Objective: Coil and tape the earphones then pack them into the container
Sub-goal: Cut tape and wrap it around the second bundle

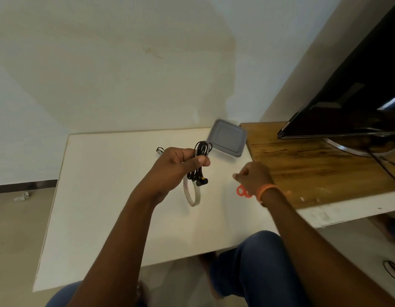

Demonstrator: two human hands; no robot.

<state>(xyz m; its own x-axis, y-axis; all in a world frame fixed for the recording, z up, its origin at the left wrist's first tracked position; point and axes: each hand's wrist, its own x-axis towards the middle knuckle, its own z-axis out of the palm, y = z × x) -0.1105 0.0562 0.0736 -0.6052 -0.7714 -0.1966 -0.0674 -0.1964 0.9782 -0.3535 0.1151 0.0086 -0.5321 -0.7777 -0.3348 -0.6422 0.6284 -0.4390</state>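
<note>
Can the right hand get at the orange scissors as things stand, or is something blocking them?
Probably yes. The right hand hovers just above the orange scissors on the white table, holding nothing visible. Nothing lies between them; the left hand with the coiled earphones is off to the side.

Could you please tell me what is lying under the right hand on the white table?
Orange scissors lie under the right hand; only the handle loops show, the blades hidden beneath the wrist.

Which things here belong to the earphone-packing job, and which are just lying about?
Job: earphones gripped in the left hand; tape roll; orange scissors by the right hand; grey container.

Lying about: monitor; small coiled wire; wooden board.
</note>
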